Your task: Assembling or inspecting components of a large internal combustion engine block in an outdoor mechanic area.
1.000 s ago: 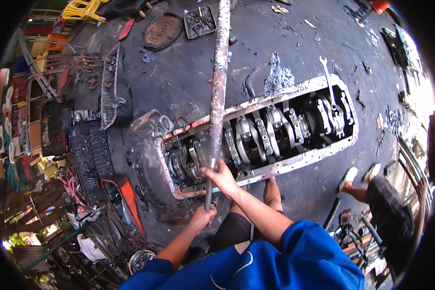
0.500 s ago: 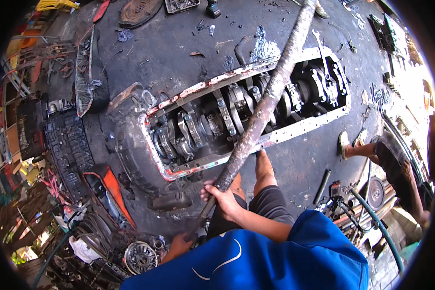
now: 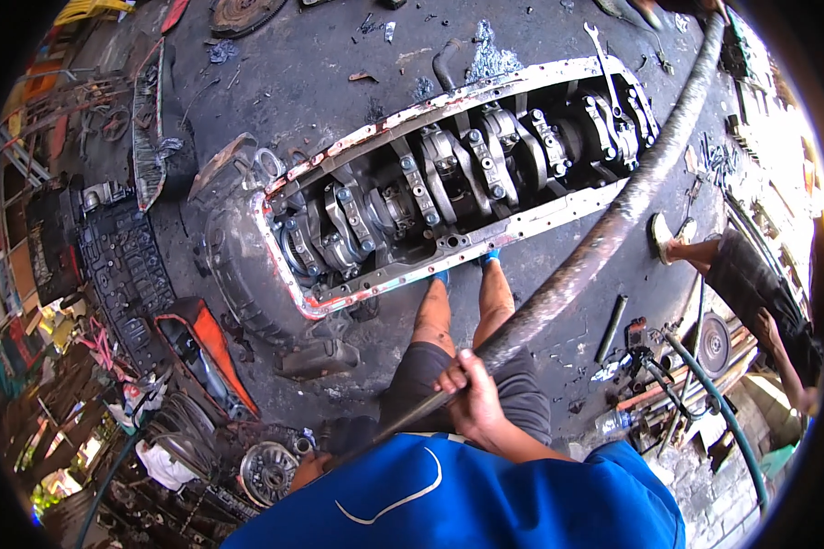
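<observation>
My right hand (image 3: 474, 401) is wrapped around a long, mottled grey pole (image 3: 604, 233) in front of my body. At its lower end my left hand (image 3: 311, 468) is closed on the pole, partly hidden behind my blue shirt. The pole slants up to the far right, crossing the right end of an open engine block (image 3: 545, 222). Inside the block lies a crankshaft with bolted bearing caps (image 3: 418, 190). A combination wrench (image 3: 602, 69) leans in the block's far right end. My feet stand against the block's near edge.
At the right stands another person (image 3: 751, 284); a limb (image 3: 648, 14) shows near the pole's far end. Greasy engine parts (image 3: 128, 274) and an orange-edged part (image 3: 212, 352) lie left. A hose (image 3: 719, 407) and a plastic bottle (image 3: 613, 423) lie lower right.
The pole has swung to the right at its far end, uncovering the block's middle. My right hand has moved right and down with it; my left hand has shifted slightly left.
</observation>
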Tool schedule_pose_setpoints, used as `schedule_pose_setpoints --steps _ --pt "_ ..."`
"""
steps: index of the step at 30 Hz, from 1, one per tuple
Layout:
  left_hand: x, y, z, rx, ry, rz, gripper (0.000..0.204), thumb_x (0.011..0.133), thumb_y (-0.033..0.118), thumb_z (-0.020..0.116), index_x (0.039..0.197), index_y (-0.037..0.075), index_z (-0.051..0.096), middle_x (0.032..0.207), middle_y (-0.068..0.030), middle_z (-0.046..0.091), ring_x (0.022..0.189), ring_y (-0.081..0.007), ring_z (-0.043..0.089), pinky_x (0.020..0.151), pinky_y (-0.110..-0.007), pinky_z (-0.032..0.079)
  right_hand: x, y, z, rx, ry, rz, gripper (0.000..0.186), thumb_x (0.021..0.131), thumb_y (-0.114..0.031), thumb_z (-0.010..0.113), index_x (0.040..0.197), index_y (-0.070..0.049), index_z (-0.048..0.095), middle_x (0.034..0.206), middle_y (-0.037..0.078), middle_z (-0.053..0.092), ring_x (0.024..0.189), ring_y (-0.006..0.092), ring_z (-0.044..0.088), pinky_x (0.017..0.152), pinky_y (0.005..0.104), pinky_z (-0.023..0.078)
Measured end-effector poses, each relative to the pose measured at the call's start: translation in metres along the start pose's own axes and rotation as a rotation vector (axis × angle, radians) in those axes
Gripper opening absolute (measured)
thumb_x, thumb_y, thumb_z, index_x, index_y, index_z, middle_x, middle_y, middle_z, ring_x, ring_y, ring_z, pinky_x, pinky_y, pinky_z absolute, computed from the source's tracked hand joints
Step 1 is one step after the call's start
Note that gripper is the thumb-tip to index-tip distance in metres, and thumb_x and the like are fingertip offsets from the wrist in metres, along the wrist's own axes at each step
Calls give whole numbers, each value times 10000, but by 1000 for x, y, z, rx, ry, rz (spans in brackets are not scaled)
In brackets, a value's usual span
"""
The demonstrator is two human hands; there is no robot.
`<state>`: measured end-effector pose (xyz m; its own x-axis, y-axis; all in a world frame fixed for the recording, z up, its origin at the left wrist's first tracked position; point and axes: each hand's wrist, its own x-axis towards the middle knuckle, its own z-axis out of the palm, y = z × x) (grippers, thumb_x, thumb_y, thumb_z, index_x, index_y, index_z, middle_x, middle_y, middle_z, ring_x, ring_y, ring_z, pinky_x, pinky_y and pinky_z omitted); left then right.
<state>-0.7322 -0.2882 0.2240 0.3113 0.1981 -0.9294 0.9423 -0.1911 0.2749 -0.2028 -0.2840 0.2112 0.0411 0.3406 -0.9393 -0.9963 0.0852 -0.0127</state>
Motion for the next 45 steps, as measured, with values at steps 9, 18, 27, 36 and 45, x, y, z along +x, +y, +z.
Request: schedule_pose_setpoints --steps 9,18,27,36,45 --pt "54 246 -171 232 -3 -166 478 790 255 728 1236 101 650 1088 -238 580 997 -437 627 885 -485 511 -5 -80 -16 297 -102 -234 160 965 -305 602 914 -178 519 628 -44 400 601 128 422 725 344 414" --pt "160 327 -227 414 -117 -53 457 797 255 703 1240 155 650 1149 -239 565 1031 -433 623 912 -477 510 16 -147 -51 443 -127 -434 138 966 -274 592 890 -159 586 628 -51 393 591 113 401 698 341 403" --pt "252 382 -250 502 -86 160 476 775 221 708 1235 116 642 1144 -253 572 1044 -426 623 911 -469 513 40 -207 -62 472 -160 -595 216 987 -302 582 846 -145 537 656 -46 385 610 99 370 711 318 367" --pt "306 418 -283 568 -43 176 405 767 202 730 1163 135 676 1032 -194 579 960 -397 643 845 -461 523 64 -226 -65 521 -185 -606 222 977 -228 580 808 -131 472 648 -37 353 627 106 351 730 310 346" --pt "348 456 -291 702 -173 257 384 767 265 758 1131 163 686 1032 -207 582 945 -400 648 854 -470 525 62 -217 -108 674 -62 -644 214 970 -226 555 806 -116 471 630 -26 373 614 118 364 763 333 375"
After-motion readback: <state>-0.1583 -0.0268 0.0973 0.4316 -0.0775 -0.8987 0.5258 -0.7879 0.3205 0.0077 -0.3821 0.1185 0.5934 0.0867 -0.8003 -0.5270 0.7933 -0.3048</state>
